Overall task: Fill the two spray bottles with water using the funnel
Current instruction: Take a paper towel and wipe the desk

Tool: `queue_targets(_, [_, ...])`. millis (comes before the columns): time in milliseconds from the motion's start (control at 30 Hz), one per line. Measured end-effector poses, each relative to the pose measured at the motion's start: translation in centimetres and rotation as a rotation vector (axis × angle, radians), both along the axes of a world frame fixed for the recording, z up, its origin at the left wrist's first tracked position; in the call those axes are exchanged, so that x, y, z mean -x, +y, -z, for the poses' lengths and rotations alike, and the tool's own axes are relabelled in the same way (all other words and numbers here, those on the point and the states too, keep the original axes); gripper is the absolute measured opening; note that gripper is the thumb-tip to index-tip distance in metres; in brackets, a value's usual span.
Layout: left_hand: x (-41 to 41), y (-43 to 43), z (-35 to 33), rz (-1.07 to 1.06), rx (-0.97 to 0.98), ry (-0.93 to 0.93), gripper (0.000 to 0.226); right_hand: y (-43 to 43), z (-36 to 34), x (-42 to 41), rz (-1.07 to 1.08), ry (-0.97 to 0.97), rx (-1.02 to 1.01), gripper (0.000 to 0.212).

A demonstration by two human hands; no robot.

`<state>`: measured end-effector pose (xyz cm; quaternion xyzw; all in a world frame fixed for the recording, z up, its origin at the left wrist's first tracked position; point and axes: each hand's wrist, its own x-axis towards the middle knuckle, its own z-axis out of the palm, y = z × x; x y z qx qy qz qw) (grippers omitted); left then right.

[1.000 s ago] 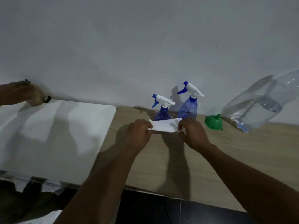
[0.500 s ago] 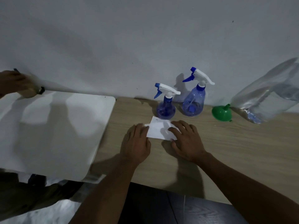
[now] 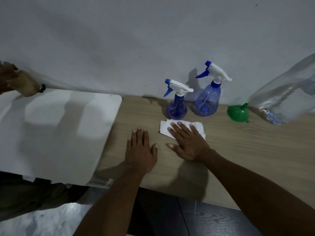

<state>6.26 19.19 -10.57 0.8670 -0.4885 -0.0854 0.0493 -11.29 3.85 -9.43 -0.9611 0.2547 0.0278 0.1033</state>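
Single wide-angle view from the head. Looks forward and steeply down over the near edge of the wooden worktop [image 3: 238,150]. Faces the grey wall [image 3: 153,40] across the upper half of the frame. Sits close, with left hand [image 3: 139,150] and right hand [image 3: 189,143] near centre and both forearms at the bottom. Takes in a white table [image 3: 51,133] at left and dark floor [image 3: 213,222] along the bottom edge.
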Motion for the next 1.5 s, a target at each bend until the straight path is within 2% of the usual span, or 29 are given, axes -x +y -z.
queue_targets(233, [1.8,-0.1,-0.2,0.031,0.002,-0.009,0.079,-1.9,-0.7,3.8,0.169,-0.016,-0.057,0.082])
queue_targets(333, [2.6,0.1,-0.4,0.057,0.020,-0.001,0.076,-2.3,0.0,5.9,0.301,-0.037,-0.069,0.087])
queue_targets(467, [3.1,0.3,-0.8,0.093,0.022,0.028,0.070,-2.2,0.7,10.2,0.526,-0.072,-0.015,0.076])
queue_targets(567, [3.5,1.0,-1.1,0.121,0.042,0.043,0.065,-1.3,0.5,12.8,0.724,-0.071,-0.091,0.077])
queue_targets(733, [4.1,2.7,-1.7,0.151,0.074,0.071,0.067,2.5,0.8,9.9,1.093,-0.148,-0.083,0.085])
queue_targets(833, [3.7,4.2,-1.5,0.167,0.105,0.064,0.064,4.7,0.4,7.0,1.147,-0.141,-0.147,0.087])
queue_targets(1000, [3.3,7.5,-1.5,0.143,0.129,0.051,0.057,9.3,-0.3,0.7,0.985,-0.099,-0.226,0.085])
queue_targets(1133, [2.5,10.8,-1.0,0.093,0.157,0.029,0.053,14.0,0.1,-3.0,0.623,-0.052,-0.227,0.085])
queue_targets(1233, [2.4,12.2,-0.6,0.066,0.157,0.026,0.055,15.0,0.4,-0.8,0.237,-0.030,-0.161,0.084])
queue_targets(1333, [3.5,12.2,-0.5,0.028,0.165,0.042,0.058,13.7,0.9,4.4,-0.134,-0.039,-0.014,0.072])
queue_targets(1400, [4.9,11.8,-0.6,0.006,0.175,0.059,0.060,12.7,1.1,7.9,-0.245,-0.051,0.031,0.072])
queue_targets(1500, [7.7,11.4,-0.7,0.033,0.181,0.070,0.058,12.0,0.8,11.7,-0.256,-0.071,0.054,0.075])
